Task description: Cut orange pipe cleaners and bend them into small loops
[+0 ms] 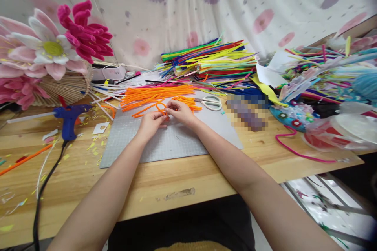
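Over the grey cutting mat [123,141], an orange pipe cleaner [160,106] is bent into a loop between my two hands. My left hand [150,124] pinches it from the left, thumb and fingers together. From the right, my right hand [180,113] closes its fingertips on the same piece; the exact grip point is partly hidden by the fingers. Just beyond my hands lies a row of loose orange pipe cleaners [153,95]. Scissors [210,102] with pale handles rest on the mat to the right of my right hand.
A blue glue gun [69,119] with a black cord sits at the left, near fuzzy flowers [53,47]. Colourful pipe cleaner bundles [212,62] are heaped at the back. At the right are a plastic-wrapped roll [338,131] and a magenta stem [303,156]. Yellow scraps litter the left.
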`<state>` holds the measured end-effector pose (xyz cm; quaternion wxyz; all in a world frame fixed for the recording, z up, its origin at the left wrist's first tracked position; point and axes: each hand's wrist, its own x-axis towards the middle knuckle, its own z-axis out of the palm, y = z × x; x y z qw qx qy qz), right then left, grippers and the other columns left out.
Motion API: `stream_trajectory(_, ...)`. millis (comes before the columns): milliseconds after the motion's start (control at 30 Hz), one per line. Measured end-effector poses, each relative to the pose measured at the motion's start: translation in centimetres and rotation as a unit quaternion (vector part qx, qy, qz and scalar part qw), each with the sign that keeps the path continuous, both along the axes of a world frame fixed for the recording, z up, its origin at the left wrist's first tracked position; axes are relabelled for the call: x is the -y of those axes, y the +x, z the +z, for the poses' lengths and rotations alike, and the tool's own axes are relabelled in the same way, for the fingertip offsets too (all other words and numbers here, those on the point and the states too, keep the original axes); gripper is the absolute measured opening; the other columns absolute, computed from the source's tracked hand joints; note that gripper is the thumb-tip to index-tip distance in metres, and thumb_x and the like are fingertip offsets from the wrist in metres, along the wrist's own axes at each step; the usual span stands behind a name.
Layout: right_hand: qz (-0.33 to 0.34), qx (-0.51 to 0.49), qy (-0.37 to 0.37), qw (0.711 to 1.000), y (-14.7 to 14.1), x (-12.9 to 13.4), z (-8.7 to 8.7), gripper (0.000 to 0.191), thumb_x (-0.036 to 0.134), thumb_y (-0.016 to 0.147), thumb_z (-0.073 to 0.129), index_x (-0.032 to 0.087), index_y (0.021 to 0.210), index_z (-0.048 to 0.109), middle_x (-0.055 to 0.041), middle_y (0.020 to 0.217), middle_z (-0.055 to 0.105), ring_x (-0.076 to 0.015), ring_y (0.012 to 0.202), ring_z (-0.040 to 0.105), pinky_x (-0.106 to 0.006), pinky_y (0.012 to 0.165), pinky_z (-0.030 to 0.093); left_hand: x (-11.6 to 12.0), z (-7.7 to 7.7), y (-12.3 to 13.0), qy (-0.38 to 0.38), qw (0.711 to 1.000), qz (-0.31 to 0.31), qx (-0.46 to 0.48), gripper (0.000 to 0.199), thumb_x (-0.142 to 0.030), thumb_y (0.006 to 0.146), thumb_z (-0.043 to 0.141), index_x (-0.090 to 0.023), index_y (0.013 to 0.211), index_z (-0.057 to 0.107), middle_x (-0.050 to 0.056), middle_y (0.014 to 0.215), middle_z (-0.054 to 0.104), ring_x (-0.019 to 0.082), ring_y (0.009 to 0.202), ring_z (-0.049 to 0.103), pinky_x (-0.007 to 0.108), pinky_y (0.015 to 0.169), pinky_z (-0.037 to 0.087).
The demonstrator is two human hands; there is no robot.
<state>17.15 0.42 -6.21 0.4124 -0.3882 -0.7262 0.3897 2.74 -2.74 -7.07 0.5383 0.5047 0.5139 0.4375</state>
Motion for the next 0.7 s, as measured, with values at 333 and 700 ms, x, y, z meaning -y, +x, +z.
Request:
stream_trajectory(333,0.058,0.003,-0.019,0.998,-0.1,0.5,0.2,0.009,0.025,0.072,0.053,0.017,0.068,0.051,0.0033,0.061,0.050,-0.0095,0.057,0.044,-0.023,0.056,0.034,0.2,-0.1,-0.2,0.076,0.976,-0.007,-0.202,0.014,-0.029,0.065,0.062,-0.018,0.069,0.069,-0.001,0.061,0.065,0.015,0.058,0.059,0.026,0.056,0.048)
stream_trajectory(700,0.084,-0.070,-0.047,0.993,-0.1,0.1,-0.3,0.010,0.025,0.071,0.055,0.017,0.069,0.050,0.0031,0.065,0.052,-0.0094,0.062,0.048,-0.023,0.061,0.038,0.6,0.9,-0.1,0.130,0.939,0.021,-0.319,0.018,-0.033,0.070,0.057,-0.019,0.065,0.068,0.002,0.057,0.063,0.016,0.060,0.059,0.027,0.060,0.044)
